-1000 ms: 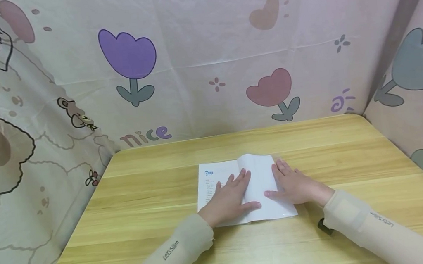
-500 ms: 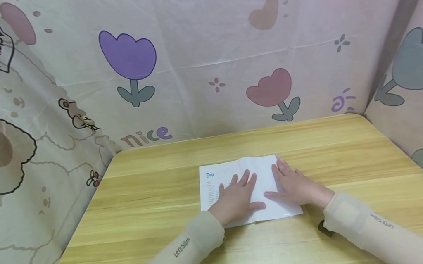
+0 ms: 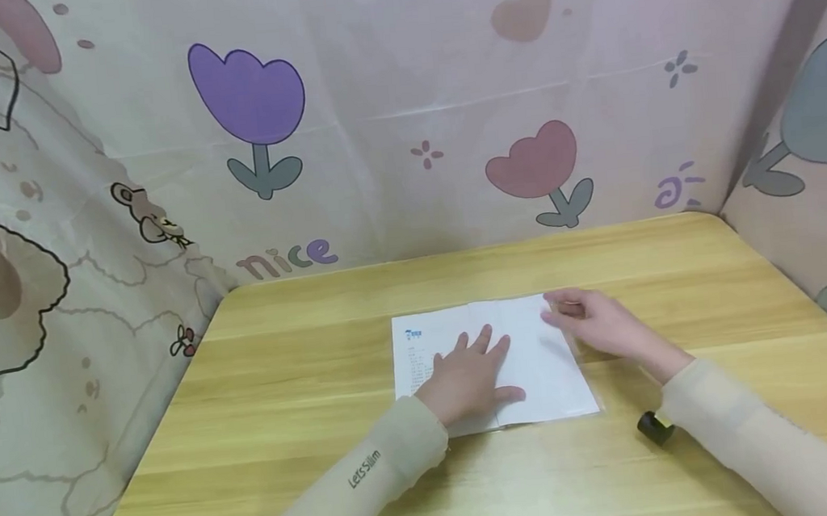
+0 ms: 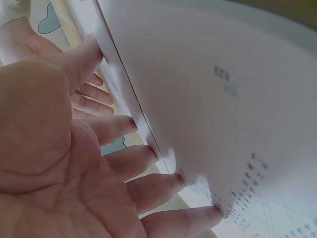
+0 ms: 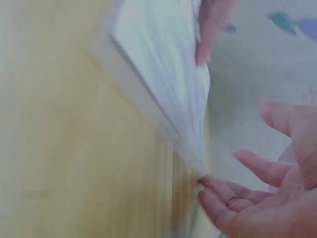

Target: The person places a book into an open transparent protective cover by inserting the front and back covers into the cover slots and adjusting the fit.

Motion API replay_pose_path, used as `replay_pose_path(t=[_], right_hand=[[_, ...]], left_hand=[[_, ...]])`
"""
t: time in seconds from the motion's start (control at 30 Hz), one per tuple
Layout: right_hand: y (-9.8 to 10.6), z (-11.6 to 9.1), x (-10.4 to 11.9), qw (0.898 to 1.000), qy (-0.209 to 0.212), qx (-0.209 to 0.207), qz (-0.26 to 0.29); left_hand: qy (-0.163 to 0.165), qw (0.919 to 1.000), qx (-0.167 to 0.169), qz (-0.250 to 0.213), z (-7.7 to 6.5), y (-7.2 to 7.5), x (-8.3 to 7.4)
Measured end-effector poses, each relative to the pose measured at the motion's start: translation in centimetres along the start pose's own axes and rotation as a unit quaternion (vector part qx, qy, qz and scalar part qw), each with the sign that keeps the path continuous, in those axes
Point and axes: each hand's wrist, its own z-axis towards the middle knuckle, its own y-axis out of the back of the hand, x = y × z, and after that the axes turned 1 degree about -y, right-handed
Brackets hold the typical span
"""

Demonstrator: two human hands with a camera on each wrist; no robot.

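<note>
An opened booklet point(image 3: 542, 377) with white pages lies on the table, printed text on its left page and a blank right page. My left hand point(image 3: 463, 380) rests on it across the fold, fingers spread and thumb on the right page. In the left wrist view its fingertips touch the paper point(image 4: 198, 99). At the booklet's top right corner is my right hand point(image 3: 597, 320), its fingers loosely bent. The right wrist view is blurred; there the lower fingers point(image 5: 218, 198) touch the corner, while the thumb stands apart from it.
The wood-grain table point(image 3: 305, 364) lies under the booklet. A patterned cloth point(image 3: 384, 74) hangs behind it and at both sides. A small black object point(image 3: 655, 428) sits at the right sleeve cuff.
My right hand has lifted off the right page and moved to its top right corner. My left hand slid slightly right, and the raised page now lies flatter.
</note>
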Motion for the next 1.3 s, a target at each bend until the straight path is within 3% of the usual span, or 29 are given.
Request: replay_pose_path(t=[0.07, 0.17, 0.3, 0.57, 0.83, 1.1, 1.3], right_hand=[[0.9, 0.3, -0.5, 0.997, -0.022, 0.002, 0.071], [1.9, 0.6, -1.2, 0.984, -0.052, 0.022, 0.17], [2.5, 0.8, -2.1, 0.965, -0.078, 0.069, 0.242], [2.3, 0.5, -2.4, 0.967, -0.101, 0.13, 0.196], [2.2, 0.8, -2.0, 0.958, -0.107, 0.141, 0.225], [1.5, 1.1, -1.2, 0.969, -0.085, 0.139, 0.184], [1.2, 1.3, -0.5, 0.982, -0.076, 0.105, 0.135]], left_hand=[[0.001, 1.0, 0.0, -0.003, -0.1, 0.2, -0.1], [0.001, 1.0, -0.001, -0.003, -0.1, 0.2, -0.1], [-0.001, 1.0, -0.002, 0.004, -0.2, 0.0, 0.0], [-0.006, 0.9998, -0.017, -0.008, -0.7, -0.1, 0.3], [-0.018, 0.9988, -0.04, -0.019, -0.8, -0.5, 0.8], [-0.03, 0.9982, -0.05, -0.012, -0.9, -0.9, 1.1], [-0.029, 0.9969, -0.06, -0.042, -1.3, -0.6, 1.5]])
